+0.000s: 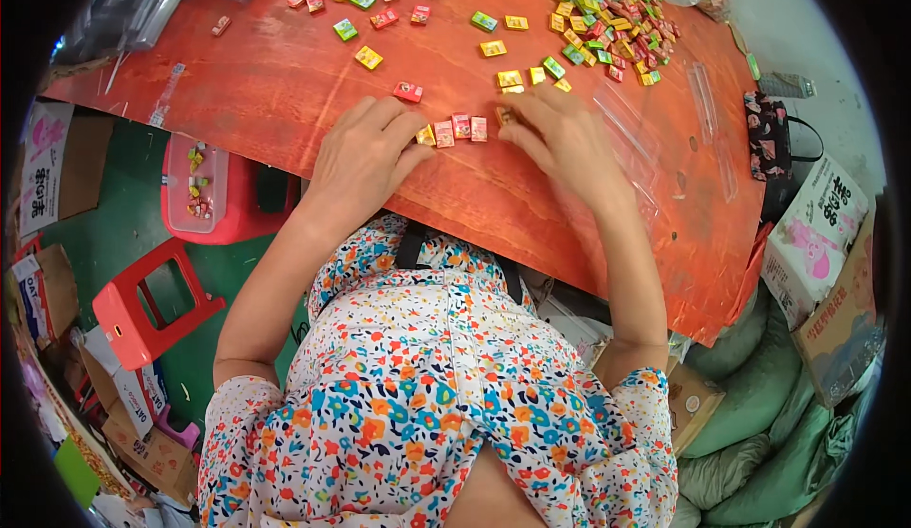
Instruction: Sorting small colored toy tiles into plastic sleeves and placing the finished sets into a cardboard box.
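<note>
Small miniature boxes lie in a short row near the table's front edge, among them a pink box (pixel 444 134), a red box (pixel 461 126) and another pink box (pixel 479 129). At the row's left end, the thumb and fingers of my left hand (pixel 361 148) close about a small yellow box (pixel 426 135). Right of the row, my right hand (pixel 567 139) has a small yellowish box (pixel 504 116) between thumb and fingers, partly hidden. A separate red box (pixel 409 92) lies just beyond my left fingers. Several yellow boxes (pixel 511 78) sit beyond my right hand.
A heap of mixed small boxes (pixel 617 30) covers the red table's (pixel 285 92) far right. Clear plastic strips (pixel 631 148) lie right of my right hand. Plastic sleeves (pixel 157 6) are at far left. Below stand a red stool (pixel 157 305) and a plastic tub (pixel 199 191).
</note>
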### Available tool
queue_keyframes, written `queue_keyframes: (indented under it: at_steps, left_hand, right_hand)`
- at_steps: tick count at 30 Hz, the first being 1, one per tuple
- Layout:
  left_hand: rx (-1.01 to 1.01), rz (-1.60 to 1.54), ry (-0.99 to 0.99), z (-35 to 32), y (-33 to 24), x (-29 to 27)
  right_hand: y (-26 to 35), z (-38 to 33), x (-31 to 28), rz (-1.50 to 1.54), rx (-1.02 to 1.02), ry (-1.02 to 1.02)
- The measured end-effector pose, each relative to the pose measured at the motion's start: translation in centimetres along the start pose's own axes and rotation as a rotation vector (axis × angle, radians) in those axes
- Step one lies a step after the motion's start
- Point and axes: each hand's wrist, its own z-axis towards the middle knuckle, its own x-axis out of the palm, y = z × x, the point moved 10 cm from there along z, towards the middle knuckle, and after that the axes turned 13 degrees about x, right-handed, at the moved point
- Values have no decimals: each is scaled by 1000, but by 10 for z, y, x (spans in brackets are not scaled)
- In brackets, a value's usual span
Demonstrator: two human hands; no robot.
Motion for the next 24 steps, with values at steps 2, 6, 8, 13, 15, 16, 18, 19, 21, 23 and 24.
queue_keyframes:
  at_steps: [2,6,8,13,15,16,18,19,21,23,24]
  left_hand:
    - [10,-10,-15,2,0,0]
    - [5,-7,-7,2,1,2]
    - [3,-7,-10,2,0,2]
    - [20,-85,-52,17,3,-3]
    - [70,-66,-95,38,4,-4]
    - [74,-65,-95,52,7,2]
    - [194,55,-126,83,8,9]
    - [194,57,-127,95,19,16]
    - [121,166,-22,115,42,37]
    - [137,181,63,133,50,50]
    - [154,201,145,136,50,58]
  right_hand:
    - [7,-11,-2,-59,-96,-92]
    - [10,-13,7,-96,-80,-104]
    - [8,-14,7,-114,-52,-95]
    - [-28,-8,-20,13,62,-227]
    - [-63,1,-31,52,248,-249]
    - [-67,7,-34,52,249,-253]
    - [-66,20,-34,-85,218,-225]
    - [-62,25,-32,-156,229,-202]
    - [-65,37,-21,-233,232,-156]
    - [-70,40,-12,-309,249,-100]
    - [-67,40,-17,-307,240,-141]
